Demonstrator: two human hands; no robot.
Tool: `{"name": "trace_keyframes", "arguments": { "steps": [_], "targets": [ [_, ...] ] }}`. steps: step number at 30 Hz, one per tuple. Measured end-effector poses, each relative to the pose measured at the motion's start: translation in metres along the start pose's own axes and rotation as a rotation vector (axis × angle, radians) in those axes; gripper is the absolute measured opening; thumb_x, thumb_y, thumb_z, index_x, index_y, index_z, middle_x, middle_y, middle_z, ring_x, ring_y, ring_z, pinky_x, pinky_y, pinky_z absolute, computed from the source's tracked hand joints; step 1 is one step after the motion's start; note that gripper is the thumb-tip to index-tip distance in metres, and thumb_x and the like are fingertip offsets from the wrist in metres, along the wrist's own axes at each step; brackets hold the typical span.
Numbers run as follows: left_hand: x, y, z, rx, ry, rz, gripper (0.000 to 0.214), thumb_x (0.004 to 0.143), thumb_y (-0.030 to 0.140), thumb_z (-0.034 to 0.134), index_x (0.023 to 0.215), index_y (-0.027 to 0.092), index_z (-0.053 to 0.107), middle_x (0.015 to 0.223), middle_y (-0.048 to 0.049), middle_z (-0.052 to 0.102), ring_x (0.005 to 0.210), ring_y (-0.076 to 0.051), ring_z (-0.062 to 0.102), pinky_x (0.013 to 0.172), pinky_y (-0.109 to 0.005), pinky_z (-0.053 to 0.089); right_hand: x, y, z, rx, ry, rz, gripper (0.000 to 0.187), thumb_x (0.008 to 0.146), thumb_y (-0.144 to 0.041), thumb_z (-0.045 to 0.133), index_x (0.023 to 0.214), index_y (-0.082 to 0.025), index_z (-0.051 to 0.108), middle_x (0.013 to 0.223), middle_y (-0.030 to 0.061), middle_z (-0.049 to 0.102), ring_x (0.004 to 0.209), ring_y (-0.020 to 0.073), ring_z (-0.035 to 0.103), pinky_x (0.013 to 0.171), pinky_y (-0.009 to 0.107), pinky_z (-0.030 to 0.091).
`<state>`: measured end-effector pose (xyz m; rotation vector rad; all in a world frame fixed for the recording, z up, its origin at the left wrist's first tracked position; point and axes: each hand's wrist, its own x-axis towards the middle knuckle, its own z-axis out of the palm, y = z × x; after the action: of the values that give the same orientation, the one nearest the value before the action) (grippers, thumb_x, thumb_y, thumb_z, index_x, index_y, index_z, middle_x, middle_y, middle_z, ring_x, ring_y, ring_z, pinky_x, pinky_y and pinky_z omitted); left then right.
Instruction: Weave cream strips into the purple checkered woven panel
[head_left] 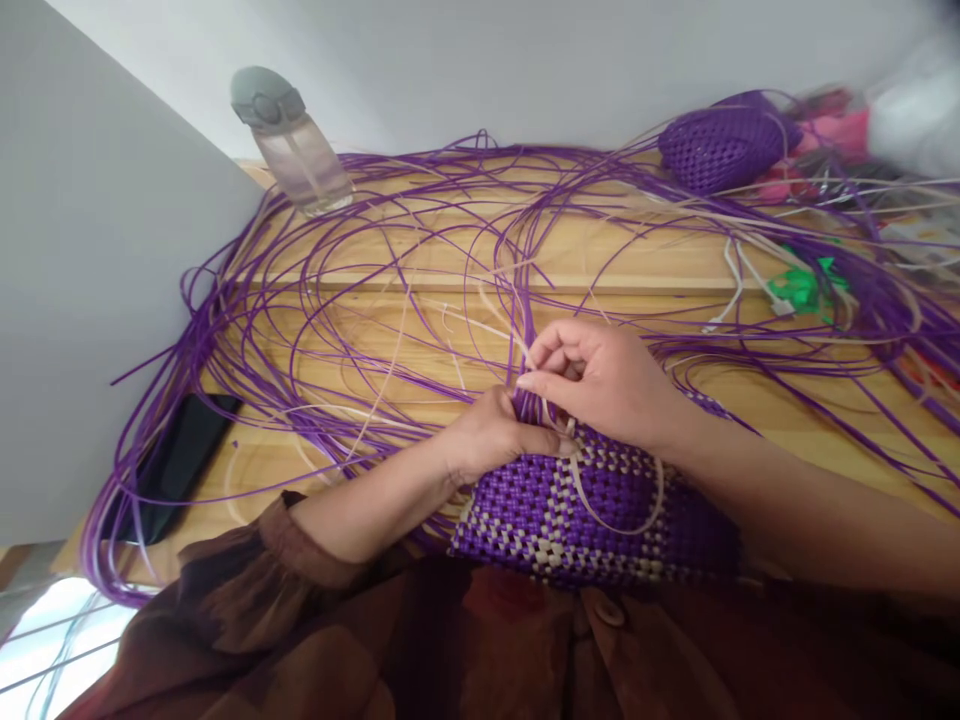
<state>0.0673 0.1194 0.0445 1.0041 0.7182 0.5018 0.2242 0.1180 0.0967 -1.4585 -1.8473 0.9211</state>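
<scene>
A purple and beige woven basket piece point(517, 500) lies against my body at the table's near edge. My left hand point(499, 435) is closed on its upper edge, thumb pressed on the weave. Just above, my right hand point(600, 375) pinches a beige strip point(495, 330) between thumb and fingertips. One beige loop point(619, 530) hangs down over the front of the weave. Long purple strands point(523, 270) rise from the woven edge between the hands and spread over the table. The exact spot where the beige strip enters the weave is hidden by my fingers.
A clear bottle point(300, 160) with a grey-green lid stands at the back left. Beneath strands at left lies a dark flat object point(176, 460). Toward the back right are a purple woven piece point(727, 140), a white cable point(739, 285) and a green crumpled item point(810, 285). Loose strands cover much of the wooden table point(637, 255).
</scene>
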Motion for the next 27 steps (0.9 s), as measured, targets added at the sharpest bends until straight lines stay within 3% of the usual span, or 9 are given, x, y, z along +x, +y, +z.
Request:
{"name": "trace_keyframes", "arguments": {
  "steps": [4, 7, 9, 12, 16, 20, 23, 27],
  "targets": [
    [-0.001, 0.001, 0.0, -0.015, 0.039, -0.068, 0.025, 0.056, 0.02, 0.087, 0.07, 0.013, 0.067, 0.067, 0.003, 0.063, 0.063, -0.008, 0.055, 0.071, -0.025, 0.044, -0.012, 0.012, -0.013, -0.122, 0.117, 0.094, 0.043, 0.078, -0.024, 0.07, 0.117, -0.018, 0.055, 0.063, -0.0058, 0.065, 0.052, 0.0112, 0.057, 0.055, 0.026, 0.042],
    [-0.001, 0.002, 0.001, -0.007, 0.032, -0.093, 0.025, 0.056, 0.021, 0.088, 0.069, 0.013, 0.068, 0.065, 0.0035, 0.063, 0.06, -0.007, 0.055, 0.067, -0.024, 0.043, -0.027, 0.017, -0.025, -0.256, 0.113, 0.103, 0.07, 0.08, -0.023, 0.069, 0.144, -0.021, 0.041, 0.062, -0.0076, 0.063, 0.052, 0.0121, 0.056, 0.057, 0.027, 0.042],
    [-0.001, 0.003, 0.001, 0.002, 0.03, -0.112, 0.024, 0.056, 0.021, 0.087, 0.07, 0.013, 0.068, 0.064, 0.0031, 0.063, 0.06, -0.008, 0.055, 0.066, -0.024, 0.043, -0.038, 0.017, -0.032, -0.304, 0.036, 0.052, 0.053, 0.083, -0.024, 0.065, 0.135, -0.024, 0.054, 0.065, -0.0053, 0.065, 0.055, 0.0127, 0.057, 0.058, 0.028, 0.041],
    [0.0, 0.002, 0.001, 0.029, 0.034, -0.119, 0.023, 0.058, 0.021, 0.086, 0.07, 0.013, 0.068, 0.064, 0.0027, 0.063, 0.059, -0.008, 0.054, 0.065, -0.025, 0.042, -0.052, 0.014, -0.04, -0.339, -0.085, 0.013, 0.014, 0.087, -0.027, 0.061, 0.093, -0.024, 0.073, 0.074, -0.0005, 0.071, 0.063, 0.014, 0.062, 0.06, 0.028, 0.043],
    [0.0, 0.002, 0.001, 0.091, 0.042, -0.042, 0.027, 0.06, 0.026, 0.086, 0.076, 0.013, 0.069, 0.069, 0.001, 0.065, 0.065, -0.009, 0.057, 0.068, -0.025, 0.043, -0.063, 0.012, -0.042, -0.295, -0.182, 0.09, 0.015, 0.088, -0.031, 0.061, 0.086, -0.025, 0.075, 0.076, -0.0003, 0.073, 0.064, 0.0148, 0.064, 0.058, 0.029, 0.044],
    [0.0, 0.004, 0.003, 0.14, 0.081, -0.022, 0.025, 0.064, 0.028, 0.084, 0.077, 0.013, 0.069, 0.07, -0.0001, 0.065, 0.066, -0.01, 0.057, 0.069, -0.026, 0.043, -0.066, 0.014, -0.047, -0.346, -0.253, 0.078, 0.017, 0.089, -0.036, 0.06, 0.084, -0.026, 0.073, 0.072, -0.0008, 0.07, 0.06, 0.0149, 0.061, 0.056, 0.03, 0.042],
    [-0.002, 0.006, 0.005, 0.136, 0.134, -0.07, 0.021, 0.065, 0.027, 0.081, 0.073, 0.013, 0.069, 0.068, 0.0, 0.063, 0.065, -0.011, 0.055, 0.069, -0.026, 0.042, -0.065, 0.012, -0.049, -0.549, -0.196, -0.094, 0.022, 0.091, -0.037, 0.057, 0.082, -0.024, 0.072, 0.073, 0.0038, 0.067, 0.067, 0.02, 0.059, 0.065, 0.037, 0.043],
    [-0.004, 0.007, 0.007, 0.052, 0.114, -0.081, 0.023, 0.063, 0.027, 0.082, 0.073, 0.012, 0.068, 0.069, 0.0007, 0.062, 0.066, -0.01, 0.055, 0.071, -0.027, 0.042, -0.059, 0.005, -0.04, -0.702, -0.041, -0.36, 0.022, 0.093, -0.029, 0.054, 0.083, -0.021, 0.072, 0.099, 0.0098, 0.067, 0.1, 0.0282, 0.057, 0.093, 0.047, 0.039]
  ]
}}
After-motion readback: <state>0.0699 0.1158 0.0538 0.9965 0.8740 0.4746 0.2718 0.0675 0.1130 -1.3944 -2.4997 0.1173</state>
